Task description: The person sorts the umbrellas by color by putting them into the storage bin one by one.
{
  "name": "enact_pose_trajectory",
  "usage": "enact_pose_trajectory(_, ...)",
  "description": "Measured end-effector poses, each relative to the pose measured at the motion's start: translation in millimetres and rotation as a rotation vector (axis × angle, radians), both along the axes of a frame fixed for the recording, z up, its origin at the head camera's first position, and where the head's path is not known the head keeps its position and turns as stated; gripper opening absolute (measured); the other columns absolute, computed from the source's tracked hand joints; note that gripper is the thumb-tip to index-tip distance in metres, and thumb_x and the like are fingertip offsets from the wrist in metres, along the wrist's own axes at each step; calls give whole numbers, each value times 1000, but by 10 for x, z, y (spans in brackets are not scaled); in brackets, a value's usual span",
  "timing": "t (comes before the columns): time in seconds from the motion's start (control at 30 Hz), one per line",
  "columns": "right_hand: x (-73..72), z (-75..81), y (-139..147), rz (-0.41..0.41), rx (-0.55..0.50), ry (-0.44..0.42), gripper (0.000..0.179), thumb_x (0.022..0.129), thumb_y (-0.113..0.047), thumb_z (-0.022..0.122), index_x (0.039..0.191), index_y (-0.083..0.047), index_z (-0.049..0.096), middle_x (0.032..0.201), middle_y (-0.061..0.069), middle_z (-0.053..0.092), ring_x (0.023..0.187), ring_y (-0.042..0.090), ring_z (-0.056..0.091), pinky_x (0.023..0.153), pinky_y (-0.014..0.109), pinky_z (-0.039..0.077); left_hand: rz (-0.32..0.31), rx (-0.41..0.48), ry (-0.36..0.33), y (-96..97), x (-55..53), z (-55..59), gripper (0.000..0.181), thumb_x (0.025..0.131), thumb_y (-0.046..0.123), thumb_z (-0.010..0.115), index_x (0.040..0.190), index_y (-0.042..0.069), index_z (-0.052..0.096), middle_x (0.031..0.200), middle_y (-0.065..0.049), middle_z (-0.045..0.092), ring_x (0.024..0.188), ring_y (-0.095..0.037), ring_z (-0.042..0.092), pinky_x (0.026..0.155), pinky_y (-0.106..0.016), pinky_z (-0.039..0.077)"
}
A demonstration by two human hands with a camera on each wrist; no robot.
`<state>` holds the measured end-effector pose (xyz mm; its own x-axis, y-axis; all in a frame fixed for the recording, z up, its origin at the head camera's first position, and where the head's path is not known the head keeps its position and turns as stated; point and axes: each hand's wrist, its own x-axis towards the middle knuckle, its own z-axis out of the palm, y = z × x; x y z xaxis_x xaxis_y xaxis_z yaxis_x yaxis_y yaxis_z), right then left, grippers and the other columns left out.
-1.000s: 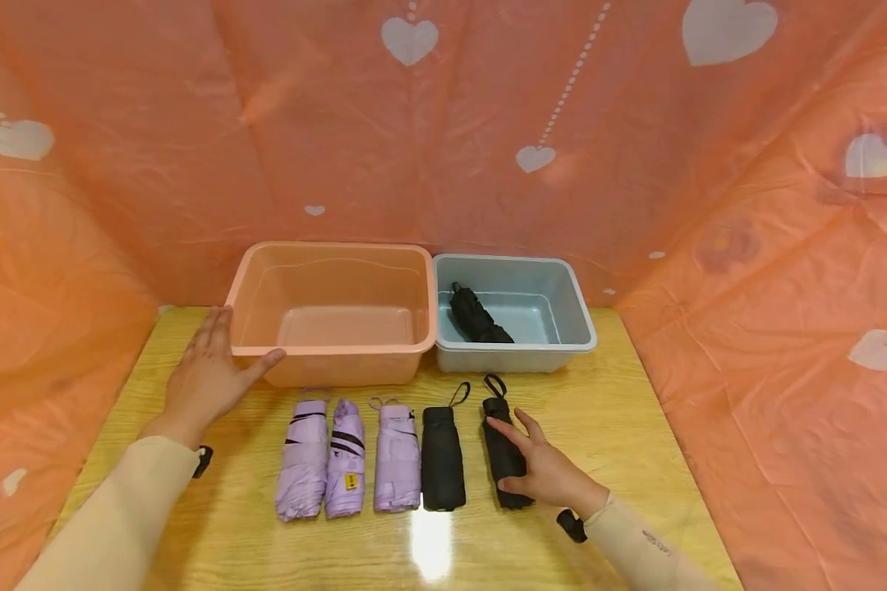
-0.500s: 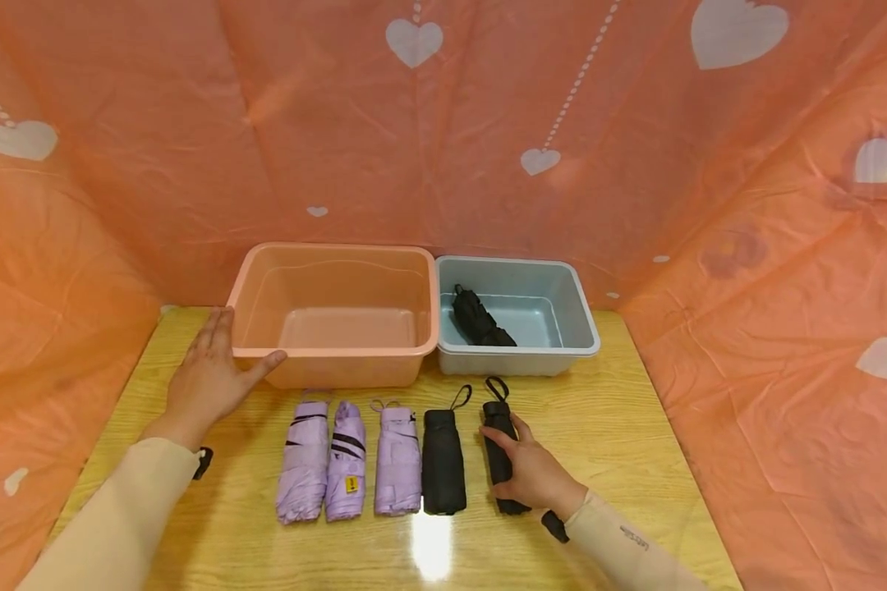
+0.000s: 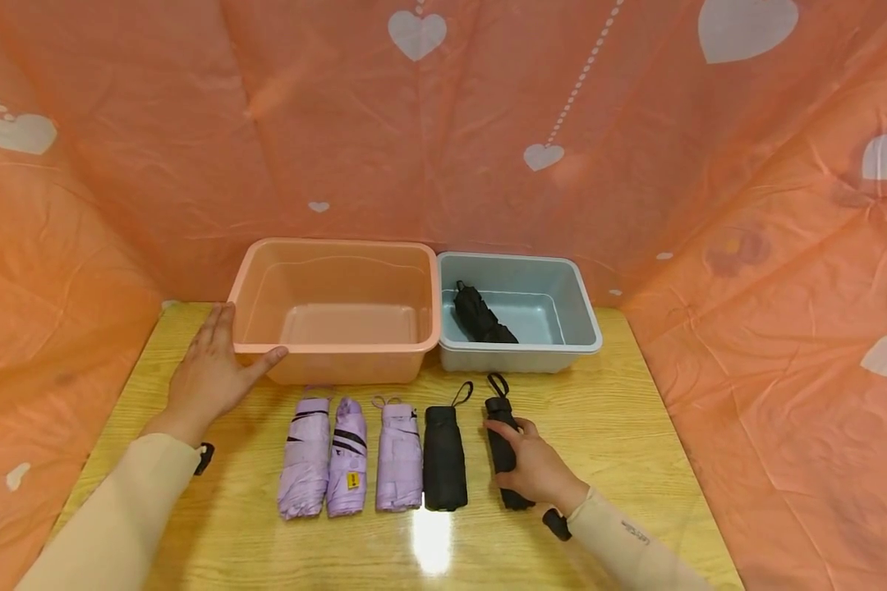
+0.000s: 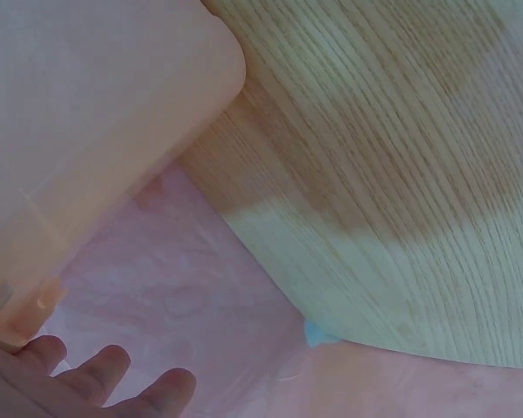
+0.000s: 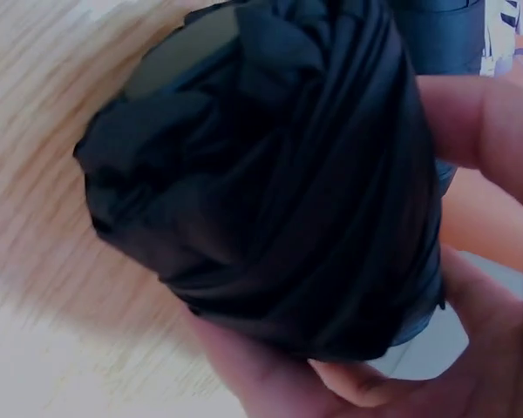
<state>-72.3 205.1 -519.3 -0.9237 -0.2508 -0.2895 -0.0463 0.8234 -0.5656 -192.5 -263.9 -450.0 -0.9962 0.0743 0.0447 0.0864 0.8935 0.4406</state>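
Observation:
My right hand (image 3: 535, 468) grips a folded black umbrella (image 3: 499, 447) at the right end of a row on the table. In the right wrist view, thumb and fingers wrap around that umbrella's gathered black fabric (image 5: 279, 192). A second black umbrella (image 3: 445, 460) lies just left of it. Further left are three folded lilac umbrellas: one (image 3: 399, 460), one with a yellow tag (image 3: 347, 460), and one at the end (image 3: 305, 460). My left hand (image 3: 210, 373), fingers extended, rests against the left front corner of the orange bin (image 3: 340, 351).
Beside the orange bin stands a grey-blue bin (image 3: 517, 348), with one black umbrella (image 3: 479, 316) lying in it. The wooden table (image 3: 599, 427) ends at an orange curtain (image 3: 562, 98) with white hearts, at the back and sides.
My right hand has moved slightly left and closed its fingers around the rightmost black umbrella. The left hand keeps its place at the orange bin.

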Motion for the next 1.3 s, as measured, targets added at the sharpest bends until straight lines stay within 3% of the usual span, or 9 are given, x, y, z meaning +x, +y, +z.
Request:
enact_pose_trajectory(0.13,-10,8,26,-7,-15,-13,87,76,-9,84,152,-20,42,150,33,25,68,16,61,57,34,45,2,-1,-1,-2,-4,5,114,89,75,51,159,5,-7,164,-22,-7,142,-57,12,102,-76,20)
enact_pose_trajectory(0.37,3,-11,86,2,-35,-1,85,76,-12,84,151,-21,44,149,32,29,102,39,63,70,43,50,6,-2,-4,12,-2,-1,115,88,76,50,159,5,-7,164,-23,-6,143,-54,11,101,-75,21)
enact_pose_trajectory(0.5,26,15,136,22,-54,-11,85,77,-11,83,152,-21,44,149,32,29,112,42,58,76,43,51,9,1,-16,24,-1,-7,116,87,77,50,159,6,-8,164,-21,-8,144,-54,9,101,-76,20)
enact_pose_trajectory(0.63,64,144,187,50,-74,-20,85,77,-11,83,152,-22,44,149,30,29,115,39,56,75,40,50,14,3,-15,18,-3,-18,116,87,77,50,159,7,-8,164,-19,-8,144,-54,9,101,-76,20)
enact_pose_trajectory(0.77,95,381,263,82,-124,-56,85,79,-13,82,152,-31,42,150,26,28,104,30,58,69,35,51,13,3,-7,4,-5,-23,116,87,76,50,159,7,-8,164,-20,-7,143,-54,10,101,-76,21)
enact_pose_trajectory(0.87,100,617,326,105,-220,-99,85,80,-12,81,152,-32,41,148,23,31,99,26,57,69,33,53,11,3,-4,0,-10,-15,116,88,76,50,159,6,-7,164,-21,-7,143,-54,10,101,-76,21)
enact_pose_trajectory(1.0,48,959,391,139,-340,-127,84,82,-11,80,154,-29,40,146,18,34,106,30,53,76,34,55,7,1,-5,1,-10,3,116,88,76,50,159,5,-8,164,-21,-8,143,-54,10,101,-76,21)
enact_pose_trajectory(1.2,-179,1438,446,214,-376,-35,85,83,-10,81,154,-29,39,150,12,35,112,33,53,82,38,55,4,4,-9,6,2,14,115,88,76,50,159,6,-8,164,-20,-10,143,-54,9,101,-76,20)
enact_pose_trajectory(1.3,-342,1636,470,224,-383,-19,85,83,-7,80,154,-28,39,150,13,35,112,35,53,78,39,57,-1,3,-9,5,7,5,115,88,75,50,159,5,-8,164,-21,-10,144,-54,8,101,-76,20)
